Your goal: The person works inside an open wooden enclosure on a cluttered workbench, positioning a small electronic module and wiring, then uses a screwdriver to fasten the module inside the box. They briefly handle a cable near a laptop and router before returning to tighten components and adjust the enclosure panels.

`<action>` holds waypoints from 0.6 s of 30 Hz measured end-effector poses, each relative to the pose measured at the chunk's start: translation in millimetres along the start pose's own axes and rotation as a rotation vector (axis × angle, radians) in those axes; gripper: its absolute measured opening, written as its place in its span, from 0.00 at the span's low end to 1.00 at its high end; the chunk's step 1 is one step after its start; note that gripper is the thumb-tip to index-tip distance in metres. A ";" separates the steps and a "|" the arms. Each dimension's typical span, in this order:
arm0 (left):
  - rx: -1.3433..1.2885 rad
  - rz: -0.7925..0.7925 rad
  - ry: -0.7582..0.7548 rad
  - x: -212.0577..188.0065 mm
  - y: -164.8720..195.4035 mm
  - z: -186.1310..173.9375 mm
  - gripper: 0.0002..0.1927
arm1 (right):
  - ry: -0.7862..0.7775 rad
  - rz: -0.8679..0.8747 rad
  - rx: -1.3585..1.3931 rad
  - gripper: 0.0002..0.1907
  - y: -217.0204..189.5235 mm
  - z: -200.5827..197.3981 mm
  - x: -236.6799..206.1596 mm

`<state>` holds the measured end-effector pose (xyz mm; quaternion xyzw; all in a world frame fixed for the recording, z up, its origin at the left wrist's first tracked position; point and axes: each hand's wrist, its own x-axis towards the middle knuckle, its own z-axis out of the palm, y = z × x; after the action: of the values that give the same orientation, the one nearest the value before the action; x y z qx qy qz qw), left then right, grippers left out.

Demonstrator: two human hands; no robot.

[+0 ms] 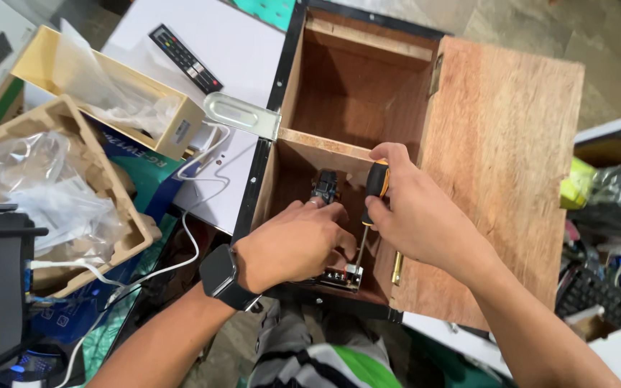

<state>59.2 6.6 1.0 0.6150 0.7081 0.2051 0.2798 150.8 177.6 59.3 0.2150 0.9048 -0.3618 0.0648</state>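
The right hand [418,215] is closed on a screwdriver [369,212], its tip down on a small metal part [341,276] at the bottom of the wooden box [501,158]. The left hand [292,244] presses this part, fingers closed. Screwing seems in progress; the part looks not fully fixed

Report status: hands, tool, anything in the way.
Right hand grips screwdriver, tip down in wooden box. Left hand steadies small black part. Nothing blocking.
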 end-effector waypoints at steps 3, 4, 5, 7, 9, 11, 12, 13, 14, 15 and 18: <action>-0.047 0.023 -0.056 0.4 -0.1 0.4 0.04 | -0.022 -0.005 -0.006 0.25 -1.5 4.3 0.8; -0.059 0.035 -0.073 1.2 -2.4 -0.9 0.03 | -0.020 -0.015 -0.004 0.24 -1.1 4.5 2.9; -0.082 0.033 -0.066 0.6 -3.7 -1.3 0.04 | -0.015 0.007 -0.002 0.25 -0.7 5.3 4.1; -0.134 0.020 -0.049 -0.9 -5.8 -1.7 0.06 | -0.015 0.051 0.002 0.25 1.4 6.4 6.1; -0.135 0.003 -0.067 -2.3 -9.2 -3.0 0.05 | 0.008 -0.021 -0.036 0.24 3.4 10.3 9.6; -0.162 0.013 -0.055 -3.9 -10.4 -2.9 0.05 | 0.022 -0.048 -0.056 0.24 6.1 15.0 10.0; -0.194 0.027 -0.031 -4.8 -11.0 -3.1 0.05 | 0.018 -0.042 -0.059 0.23 7.4 17.9 10.5; -0.225 0.040 -0.006 -5.7 -11.5 -3.3 0.05 | 0.016 -0.038 -0.063 0.22 8.7 20.5 10.8; -0.243 0.043 0.000 -6.4 -11.8 -3.7 0.05 | 0.026 -0.061 -0.067 0.23 10.0 22.5 10.5; -0.263 0.044 0.007 -7.3 -12.0 -3.9 0.05 | 0.035 -0.085 -0.071 0.24 11.1 24.8 9.7; -0.257 0.009 -0.022 -8.5 -12.4 -4.5 0.06 | 0.039 -0.120 -0.065 0.25 13.6 30.8 9.9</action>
<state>47.6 -3.4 -2.2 0.5794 0.6703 0.2885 0.3630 146.7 168.8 25.6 0.1651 0.9284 -0.3312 0.0322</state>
